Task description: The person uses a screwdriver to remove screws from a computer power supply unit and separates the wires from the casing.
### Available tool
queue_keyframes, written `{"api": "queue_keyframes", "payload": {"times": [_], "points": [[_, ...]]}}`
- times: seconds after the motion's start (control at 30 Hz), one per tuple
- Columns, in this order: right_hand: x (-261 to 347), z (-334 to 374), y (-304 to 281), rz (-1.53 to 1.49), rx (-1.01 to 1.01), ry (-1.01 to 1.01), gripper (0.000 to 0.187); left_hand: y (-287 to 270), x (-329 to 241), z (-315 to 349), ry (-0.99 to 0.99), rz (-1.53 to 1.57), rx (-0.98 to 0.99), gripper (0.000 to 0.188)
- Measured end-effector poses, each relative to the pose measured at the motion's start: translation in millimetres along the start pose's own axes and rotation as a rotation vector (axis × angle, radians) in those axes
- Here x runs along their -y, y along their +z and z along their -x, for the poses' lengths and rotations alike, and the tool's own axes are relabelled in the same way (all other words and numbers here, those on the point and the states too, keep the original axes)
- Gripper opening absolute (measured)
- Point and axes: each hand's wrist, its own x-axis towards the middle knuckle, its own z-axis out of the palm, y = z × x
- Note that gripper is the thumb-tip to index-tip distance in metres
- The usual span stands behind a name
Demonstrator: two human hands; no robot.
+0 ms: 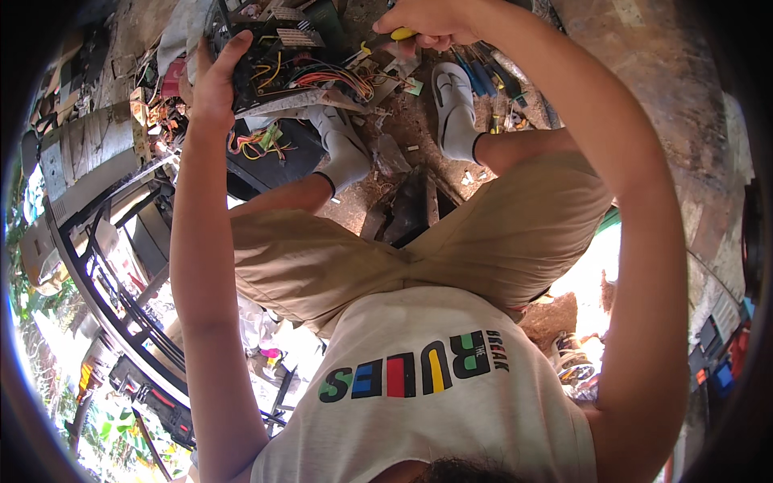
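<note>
Broadly, a worn, scuffed brown surface [684, 121] spreads to the right of the right hand [435, 20], beyond its forearm. Nearer the body, below both hands, a soft white cotton-like shirt [451, 310] with bold coloured lettering meets creased khaki trousers [499, 229], the legs bent and spread. Gritty brown ground [352, 212] shows between the feet.

Just right of the left hand [216, 76], and touching it, is a dark, boxy electronics unit [270, 90], open to show circuit boards, slotted pale metal pieces and hard edges. The left hand grips its left side, thumb raised along the edge. Below that hand and to its right lies a flat, smooth black panel [270, 175].

White footwear [452, 101] with thin dark lines stands just below the right hand. Beside it, below and to the right of the same hand, slim tools with blue handles [477, 76] lie in a loose row.

Thin, flexible wires [330, 78] in red, orange and white curl out of the unit, between the two hands. A separate multicoloured wire bundle [264, 140] is tangled on the black panel. Smallest, a rounded, glossy yellow handle [403, 34] sits in the right hand, whose fingers are curled around it; the hand is partly cut off by the upper edge, and I cannot tell what the handle ends in.
</note>
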Motion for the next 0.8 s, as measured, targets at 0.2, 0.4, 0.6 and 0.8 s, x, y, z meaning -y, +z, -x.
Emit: {"api": "queue_keyframes", "payload": {"times": [0.2, 0.4, 0.6, 0.8], "points": [[12, 1, 21, 0.961, -0.209, -0.928, 0.013, -1, 3, 7, 0.03, -0.034, -0.101, 0.085], [17, 18, 25, 0.793, -0.259, -0.965, 0.013, 0, -3, 5, 0.019, -0.092, -0.117, 0.1], [37, -17, -6, -0.055, 0.155, 0.195, 0.022, 1, 0, 3, 0.075, -0.193, -0.051, 0.069], [46, -9, 14, 1.246, -0.074, -0.85, 0.011, 17, -13, 13, 0.169, 0.107, 0.06, 0.069]]}}
